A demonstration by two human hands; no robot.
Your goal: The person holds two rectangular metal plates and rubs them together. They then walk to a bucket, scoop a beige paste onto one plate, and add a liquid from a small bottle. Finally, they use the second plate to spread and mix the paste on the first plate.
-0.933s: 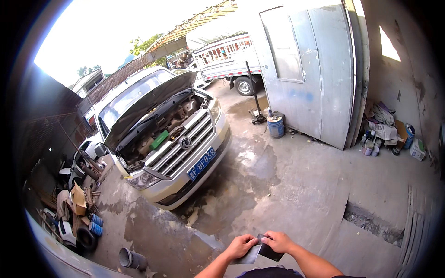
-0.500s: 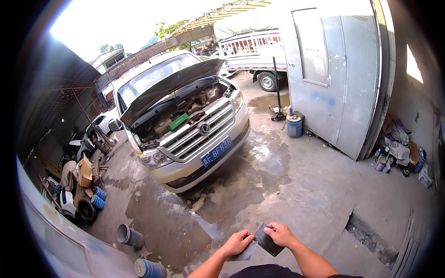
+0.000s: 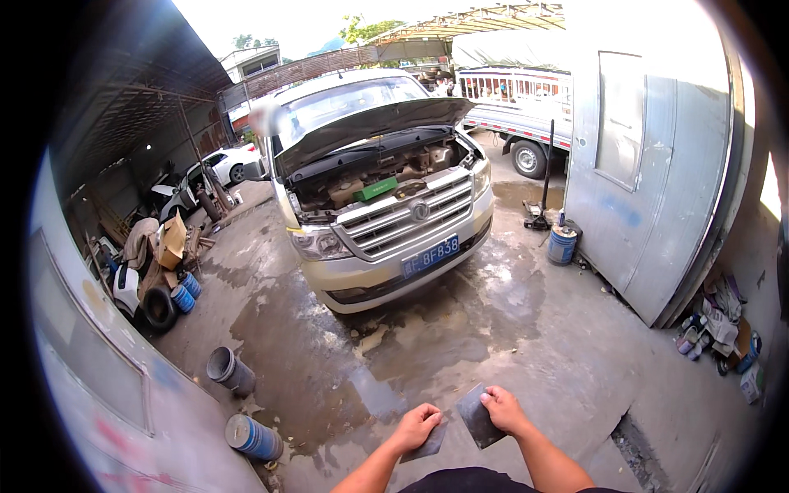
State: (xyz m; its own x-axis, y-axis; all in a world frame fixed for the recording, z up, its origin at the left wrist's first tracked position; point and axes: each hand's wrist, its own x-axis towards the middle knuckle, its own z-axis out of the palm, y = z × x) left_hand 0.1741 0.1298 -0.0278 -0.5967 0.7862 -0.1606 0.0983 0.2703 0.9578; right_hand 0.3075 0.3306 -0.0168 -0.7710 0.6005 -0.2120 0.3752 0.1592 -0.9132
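Note:
My left hand (image 3: 416, 429) is closed on a thin grey flat plate (image 3: 427, 447), gripped along its upper edge. In my right hand (image 3: 506, 412) is a larger dark rectangular plate (image 3: 476, 417), pinched at its right side with the thumb on top. A narrow gap separates the two plates, and both are above the concrete floor close to my body. Whether they are scrapers or plain sheets I cannot make out. Ahead stands a pale van (image 3: 353, 279) with its hood (image 3: 370, 127) raised. A green box (image 3: 376, 190) lies at the front of its engine bay.
At the left are a grey bucket (image 3: 233, 371), a blue-sided bucket (image 3: 255, 437) and a tyre (image 3: 159, 308) beside scrap. Rightward stand a floor jack (image 3: 537, 220), a blue pail (image 3: 562, 245) and a metal panel wall (image 3: 657, 181). A rubble-filled pit (image 3: 637, 452) opens at lower right.
My hands have drawn slightly apart, so the plates that met or overlapped are now separate. The view has turned left, shifting the van rightward in the picture.

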